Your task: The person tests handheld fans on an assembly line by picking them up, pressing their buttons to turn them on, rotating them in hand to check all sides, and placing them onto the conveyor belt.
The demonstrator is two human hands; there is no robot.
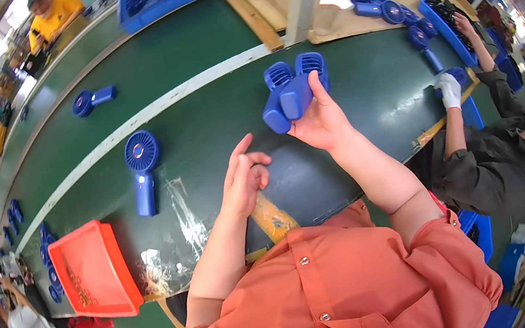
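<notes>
Two blue handheld fans (297, 97) are gripped together in my right hand (326, 121), with the thumb laid over one handle. Their slatted heads point away from me, and the handle ends face toward me. My left hand (242, 178) hovers over the dark green work surface, holding nothing, its fingers apart and loosely bent. To the left of it, another blue handheld fan (142, 154) lies flat on the surface, its round grille up and its handle toward me.
An orange-red tray (85, 250) with small pieces sits at the left edge, beside more blue fans (51, 275). One fan (83, 103) lies beyond the white divider strip (113, 140). A co-worker with a white glove (448, 90) works at the right near a blue crate (447, 30).
</notes>
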